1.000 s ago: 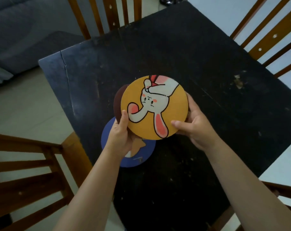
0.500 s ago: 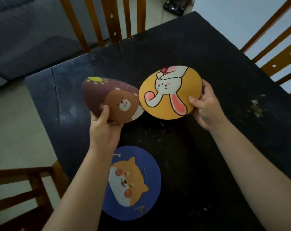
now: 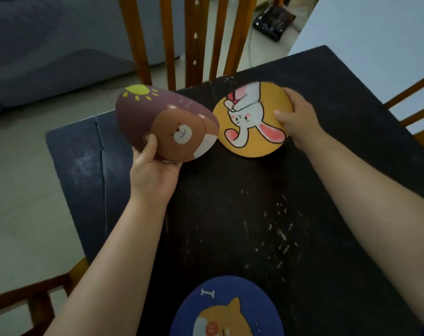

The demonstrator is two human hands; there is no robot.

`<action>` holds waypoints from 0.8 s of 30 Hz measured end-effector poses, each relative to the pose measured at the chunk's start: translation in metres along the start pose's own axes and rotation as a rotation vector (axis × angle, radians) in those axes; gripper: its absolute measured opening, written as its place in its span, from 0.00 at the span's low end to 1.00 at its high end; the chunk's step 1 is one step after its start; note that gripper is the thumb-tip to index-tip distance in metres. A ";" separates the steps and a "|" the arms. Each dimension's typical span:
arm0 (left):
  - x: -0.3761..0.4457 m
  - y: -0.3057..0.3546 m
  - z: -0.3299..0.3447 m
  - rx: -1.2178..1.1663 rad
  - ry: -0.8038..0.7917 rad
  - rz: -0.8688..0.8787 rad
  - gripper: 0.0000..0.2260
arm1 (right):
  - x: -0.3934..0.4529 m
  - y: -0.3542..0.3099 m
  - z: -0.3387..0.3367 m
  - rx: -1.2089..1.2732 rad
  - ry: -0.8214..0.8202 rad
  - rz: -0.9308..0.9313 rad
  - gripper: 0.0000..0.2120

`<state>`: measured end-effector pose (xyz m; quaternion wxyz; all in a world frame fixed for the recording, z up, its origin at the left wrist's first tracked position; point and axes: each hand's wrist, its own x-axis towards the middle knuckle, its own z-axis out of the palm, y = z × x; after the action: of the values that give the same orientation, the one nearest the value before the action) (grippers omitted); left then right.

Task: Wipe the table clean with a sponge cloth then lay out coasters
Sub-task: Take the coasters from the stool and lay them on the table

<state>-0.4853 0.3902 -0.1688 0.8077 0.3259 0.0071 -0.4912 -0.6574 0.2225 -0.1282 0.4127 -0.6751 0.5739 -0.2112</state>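
Holding a round purple coaster (image 3: 167, 122) tilted above the dark table (image 3: 230, 214), the left hand (image 3: 152, 170) pinches its near edge, thumb on the printed face and fingers hidden underneath. This coaster shows a brown bear face with a white muzzle, plus a yellow-green sun near its far rim, and it hangs over the table's corner at about 10 o'clock from the table's middle.

At roughly 1 o'clock, the right hand (image 3: 295, 120) grips the right edge of a round orange coaster (image 3: 252, 120), thumb pressed on top and fingers curled round the rim. That one carries a white rabbit with pink ears and cheeks and a red-and-white detail near its head; its near edge seems to lie on or just over the tabletop, though contact cannot be judged for certain. The two held coasters sit just beside each other, edges nearly meeting.

A third, dark blue coaster (image 3: 225, 309) lies flat at 6 o'clock, printed with an orange dog and a small white bone, partly cut off by the frame.

Wooden chairs (image 3: 194, 40) stand around the table, whose surface is scuffed with pale marks.
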 end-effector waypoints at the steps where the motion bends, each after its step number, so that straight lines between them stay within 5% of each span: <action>1: 0.005 -0.002 0.002 -0.005 0.020 -0.014 0.15 | 0.003 0.003 0.005 -0.124 0.036 0.007 0.24; 6: 0.019 -0.010 0.003 -0.074 0.059 -0.075 0.13 | 0.014 0.011 0.022 -0.275 0.248 0.042 0.22; 24: 0.019 -0.010 -0.001 -0.044 -0.025 -0.142 0.13 | 0.035 0.010 0.028 -0.426 0.308 0.094 0.23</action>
<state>-0.4831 0.3729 -0.1815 0.7779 0.3007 0.0308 -0.5509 -0.6333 0.1982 -0.1589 0.1785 -0.6792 0.6921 -0.1666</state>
